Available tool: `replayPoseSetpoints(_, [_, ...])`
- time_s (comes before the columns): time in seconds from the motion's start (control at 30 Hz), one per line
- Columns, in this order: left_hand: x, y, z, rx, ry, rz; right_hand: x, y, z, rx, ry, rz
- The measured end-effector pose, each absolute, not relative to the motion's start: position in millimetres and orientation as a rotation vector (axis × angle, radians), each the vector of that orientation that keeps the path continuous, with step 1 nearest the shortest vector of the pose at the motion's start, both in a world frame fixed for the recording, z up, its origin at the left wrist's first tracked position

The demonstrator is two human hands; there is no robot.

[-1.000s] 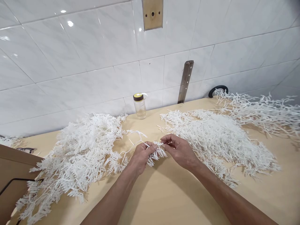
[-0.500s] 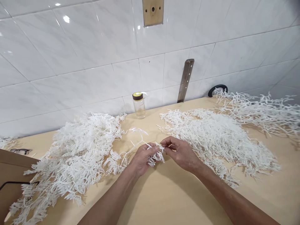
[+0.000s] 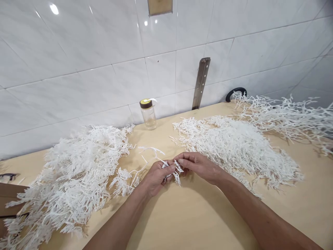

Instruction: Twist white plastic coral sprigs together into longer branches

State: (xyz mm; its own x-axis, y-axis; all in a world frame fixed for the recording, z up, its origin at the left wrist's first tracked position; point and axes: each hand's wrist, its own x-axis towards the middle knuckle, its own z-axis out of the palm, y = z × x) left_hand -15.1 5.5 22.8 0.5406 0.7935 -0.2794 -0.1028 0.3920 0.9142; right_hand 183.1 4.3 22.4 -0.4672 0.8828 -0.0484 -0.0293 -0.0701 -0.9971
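My left hand [image 3: 157, 178] is closed around a white plastic branch [image 3: 140, 169], whose bare forked stems stick out behind the fingers to the left. Its feathery side sprig [image 3: 122, 182] rests by the left heap. Fine white tips [image 3: 178, 170] poke out between my two hands. My right hand [image 3: 201, 168] meets the left one, thumb and forefinger pinched together at these tips. What exactly lies between the right fingertips is partly hidden. A large heap of feathery white branches [image 3: 80, 173] lies to the left, and a heap of small white sprigs [image 3: 234, 149] to the right.
Bare white stems [image 3: 283, 114] are piled at the far right, beside a black curved handle [image 3: 235, 93]. A clear jar [image 3: 149, 116] with a dark and yellow lid stands near the tiled wall. A metal strip [image 3: 201, 83] leans there. A cardboard box [image 3: 11, 198] is at left.
My right hand has come closer to the left, and its fingers now touch the left hand's fingertips. The whole view has shifted slightly, so the jar and heaps appear further left.
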Motion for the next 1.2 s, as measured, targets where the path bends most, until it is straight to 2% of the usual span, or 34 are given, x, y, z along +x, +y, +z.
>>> replayPoseSetpoints(0.73, [-17.4, -0.4, 30.9, 1.120, 0.964, 0.523, 191.3, -3.5, 27.8, -1.218, -1.723, 1.487])
replayPoseSetpoints(1.2, [-16.0, -3.5, 40.8, 1.168, 1.047, 0.496, 191.2, -10.3, 22.9, -1.219, -1.600, 1.637])
